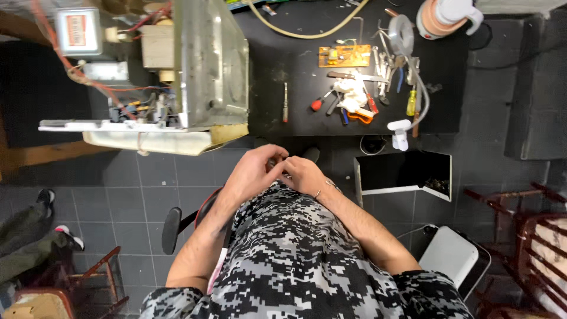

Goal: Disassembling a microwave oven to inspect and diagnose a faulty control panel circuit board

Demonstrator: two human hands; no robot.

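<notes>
My left hand point(253, 170) and my right hand point(303, 175) meet close to my chest, just below the front edge of the black workbench point(277, 88). Their fingers curl together around something small point(282, 167) that is mostly hidden between them. A thin bracelet sits on my right wrist. I wear a grey camouflage-pattern shirt point(295, 260). An opened microwave oven point(177, 71) with bare wiring and metal casing stands on the bench to the upper left of my hands.
Screwdrivers, pliers and an orange circuit board point(344, 55) lie on the bench's right part, with a lone screwdriver point(285, 102) in the middle. An open box point(404, 171) stands on the tiled floor at right. Another person's legs point(29, 230) show at left.
</notes>
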